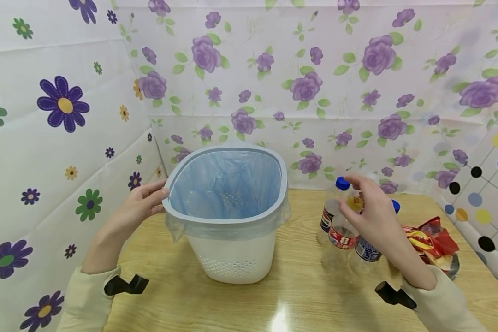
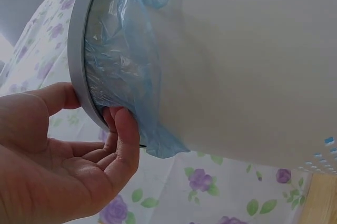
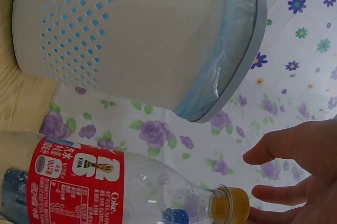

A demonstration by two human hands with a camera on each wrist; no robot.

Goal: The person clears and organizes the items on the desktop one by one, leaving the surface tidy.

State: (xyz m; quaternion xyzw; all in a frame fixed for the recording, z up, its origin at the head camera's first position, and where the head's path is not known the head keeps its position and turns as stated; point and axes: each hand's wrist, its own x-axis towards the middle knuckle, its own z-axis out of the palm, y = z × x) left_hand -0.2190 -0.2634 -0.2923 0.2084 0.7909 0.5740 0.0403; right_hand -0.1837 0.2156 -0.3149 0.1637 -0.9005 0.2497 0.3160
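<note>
A white bin (image 1: 242, 251) with a grey rim (image 1: 227, 222) stands on the table, lined with a thin blue plastic bag (image 1: 216, 184) folded over its edge. My left hand (image 1: 143, 203) holds the rim at its left side; in the left wrist view the thumb lies on the rim and the fingers (image 2: 127, 134) curl beneath it, by the bag. Over several plastic bottles my right hand (image 1: 373, 214) hovers with spread fingers. A Coke bottle (image 3: 76, 182) has its yellow cap (image 3: 239, 205) close to those fingers. Beside it stand a Pepsi bottle (image 1: 327, 219) and another blue-capped bottle (image 1: 368, 250).
Crumpled red and yellow wrappers (image 1: 433, 244) lie right of the bottles, partly behind the right forearm. The wooden table (image 1: 299, 276) ends against a flowered curtain (image 1: 249, 83) behind and patterned sheets on both sides.
</note>
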